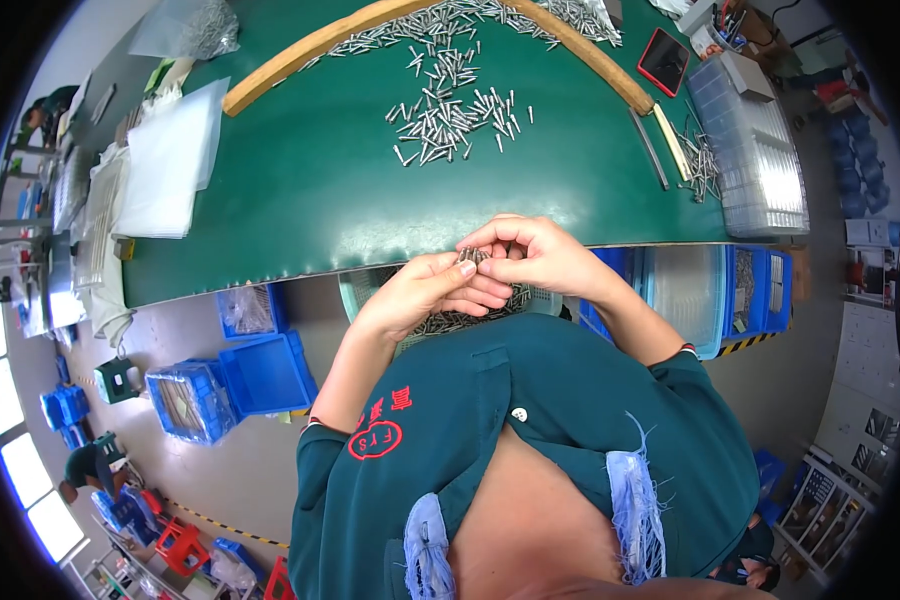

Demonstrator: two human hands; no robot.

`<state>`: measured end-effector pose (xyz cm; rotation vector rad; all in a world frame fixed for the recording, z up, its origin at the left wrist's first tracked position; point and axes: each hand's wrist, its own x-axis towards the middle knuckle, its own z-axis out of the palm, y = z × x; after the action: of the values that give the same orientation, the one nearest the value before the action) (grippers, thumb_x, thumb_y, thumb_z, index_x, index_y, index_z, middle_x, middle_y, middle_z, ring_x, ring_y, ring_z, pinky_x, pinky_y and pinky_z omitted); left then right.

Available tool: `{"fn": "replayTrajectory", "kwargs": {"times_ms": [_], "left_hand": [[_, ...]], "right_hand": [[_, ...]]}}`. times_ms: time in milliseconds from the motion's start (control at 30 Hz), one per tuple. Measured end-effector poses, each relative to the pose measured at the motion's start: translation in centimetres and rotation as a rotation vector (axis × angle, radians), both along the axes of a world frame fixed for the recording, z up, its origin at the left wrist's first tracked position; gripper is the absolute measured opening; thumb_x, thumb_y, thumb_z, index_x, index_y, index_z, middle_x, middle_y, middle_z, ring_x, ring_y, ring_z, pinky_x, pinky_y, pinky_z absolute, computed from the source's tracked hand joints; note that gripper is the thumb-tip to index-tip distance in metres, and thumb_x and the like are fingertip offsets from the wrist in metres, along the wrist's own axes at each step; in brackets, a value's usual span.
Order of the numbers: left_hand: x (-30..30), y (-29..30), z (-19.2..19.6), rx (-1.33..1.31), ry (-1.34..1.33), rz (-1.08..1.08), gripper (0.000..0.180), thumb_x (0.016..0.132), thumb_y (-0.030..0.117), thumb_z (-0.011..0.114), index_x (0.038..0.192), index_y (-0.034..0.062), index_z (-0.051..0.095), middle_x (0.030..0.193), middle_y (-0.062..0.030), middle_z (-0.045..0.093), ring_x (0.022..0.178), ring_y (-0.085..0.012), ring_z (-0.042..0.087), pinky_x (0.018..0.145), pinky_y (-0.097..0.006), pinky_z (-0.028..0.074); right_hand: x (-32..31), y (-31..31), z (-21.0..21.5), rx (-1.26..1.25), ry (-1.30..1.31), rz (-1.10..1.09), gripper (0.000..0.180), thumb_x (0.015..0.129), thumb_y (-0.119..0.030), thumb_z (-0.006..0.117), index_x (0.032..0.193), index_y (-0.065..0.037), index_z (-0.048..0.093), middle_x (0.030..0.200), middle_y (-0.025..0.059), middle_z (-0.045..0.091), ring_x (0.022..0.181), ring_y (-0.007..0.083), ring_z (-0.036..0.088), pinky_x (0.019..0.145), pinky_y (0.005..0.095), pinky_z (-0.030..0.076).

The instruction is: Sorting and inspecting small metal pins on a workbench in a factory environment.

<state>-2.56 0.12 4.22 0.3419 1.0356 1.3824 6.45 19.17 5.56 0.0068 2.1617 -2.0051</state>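
My left hand (432, 292) and my right hand (538, 256) meet just off the table's near edge. A small bunch of slim metal pins (473, 256) is gripped in my left hand, its ends showing by the thumb. The thumb and fingers of my right hand close on the same bunch from the right. Below them is a pale green basket (350, 296) holding many dark metal pins (452, 322), partly hidden by my hands and shirt. On the green table (300, 205), beyond my hands, lies a loose pile of shiny metal pins (440, 125).
A bent wooden strip (320, 52) arches round more pins at the back. Clear plastic boxes (755, 150) and a red-edged phone (664, 62) are at right, white sheets (170, 165) at left. Blue crates (265, 372) stand on the floor.
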Motion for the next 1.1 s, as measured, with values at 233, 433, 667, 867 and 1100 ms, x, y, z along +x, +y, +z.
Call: {"fn": "replayTrajectory", "kwargs": {"times_ms": [233,433,667,867,1100], "left_hand": [[0.1,0.1,0.5,-0.023,-0.002,0.019,0.04,0.101,0.026,0.04,0.118,-0.0081,0.053,0.106,-0.0225,0.064,0.095,-0.0261,0.066,0.084,-0.033,0.055],[0.1,0.1,0.8,-0.026,0.059,0.024,0.039,0.101,0.024,0.041,0.116,-0.0087,0.055,0.106,-0.0223,0.065,0.096,-0.0257,0.066,0.084,-0.033,0.054],[0.2,0.1,0.7,-0.036,0.107,0.027,0.038,0.101,0.024,0.042,0.117,-0.008,0.055,0.106,-0.0211,0.065,0.096,-0.0251,0.066,0.085,-0.033,0.054],[0.2,0.0,0.7,-0.037,0.136,0.011,0.038,0.101,0.023,0.042,0.12,-0.0073,0.053,0.105,-0.0206,0.065,0.096,-0.0245,0.066,0.085,-0.033,0.054],[0.1,0.1,0.7,-0.042,0.144,0.004,0.039,0.101,0.024,0.042,0.122,-0.0069,0.052,0.105,-0.0205,0.065,0.094,-0.0236,0.066,0.084,-0.032,0.054]], "right_hand": [[-0.1,0.1,-0.1,-0.071,-0.072,0.008,0.027,0.086,-0.005,0.062,0.112,-0.007,0.066,0.089,-0.0012,0.059,0.074,0.0039,0.05,0.066,0.0203,0.041],[-0.2,0.1,0.0,-0.016,0.013,0.014,0.027,0.086,-0.005,0.06,0.112,-0.005,0.066,0.091,0.0007,0.059,0.08,0.0074,0.053,0.072,0.0226,0.043],[-0.2,0.1,-0.7,-0.075,-0.017,0.009,0.027,0.086,-0.007,0.062,0.112,-0.007,0.066,0.087,0.0003,0.059,0.077,0.0073,0.051,0.068,0.0231,0.042],[-0.1,0.0,-0.8,-0.113,-0.028,-0.011,0.026,0.086,-0.01,0.064,0.111,-0.008,0.067,0.083,-0.0009,0.061,0.071,0.0057,0.049,0.063,0.0221,0.041],[-0.3,0.0,-0.2,-0.142,-0.033,-0.012,0.023,0.089,-0.01,0.062,0.11,-0.002,0.066,0.094,0.0051,0.067,0.082,0.0088,0.059,0.073,0.0244,0.048]]}}
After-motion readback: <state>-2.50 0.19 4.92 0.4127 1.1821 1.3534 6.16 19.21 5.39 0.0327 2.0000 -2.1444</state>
